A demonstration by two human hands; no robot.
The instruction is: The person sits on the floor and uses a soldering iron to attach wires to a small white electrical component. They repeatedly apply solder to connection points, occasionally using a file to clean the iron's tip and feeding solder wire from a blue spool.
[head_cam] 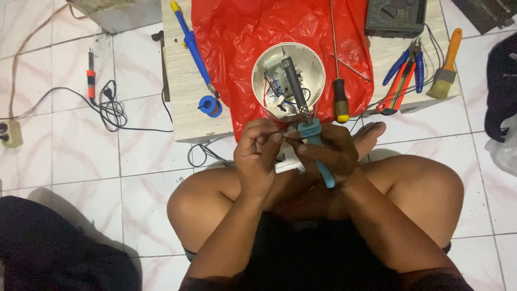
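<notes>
Right hand (328, 153): clenched round a soldering iron (304, 116); teal plastic grip in the fist, dark ribbed barrel slanted up and away into the shell.
Left hand (258, 156): fingers pinched at the iron's collar, tip to tip with the right thumb; something small is nipped there, too small to be identified.
Shell (312, 62): round white plastic housing, smooth rim, open side up; a circuit board and blue and white wires are seen inside. It is set on the red sheet, just above both hands.
White part (285, 161): blocky plastic piece, mostly hidden between the hands.
Sheet (237, 37): glossy red plastic, creased, spread over the board.
Board (183, 102): pale wood-grain panel, low on the tiled floor.
Solder pump (191, 46): long blue tube, yellow cap, laid left of the sheet; a blue solder spool (210, 106) at its lower end.
Screwdriver (339, 91): thin steel shaft, amber-and-black handle, right of the shell.
Pliers (404, 75): blue and orange-red grips, crossed, on the board's right.
Brush (447, 67): orange handle, pale bristles.
Multimeter (396, 16): dark casing, round dial, at top edge.
Legs: folded, knees spread, beneath the hands.
</notes>
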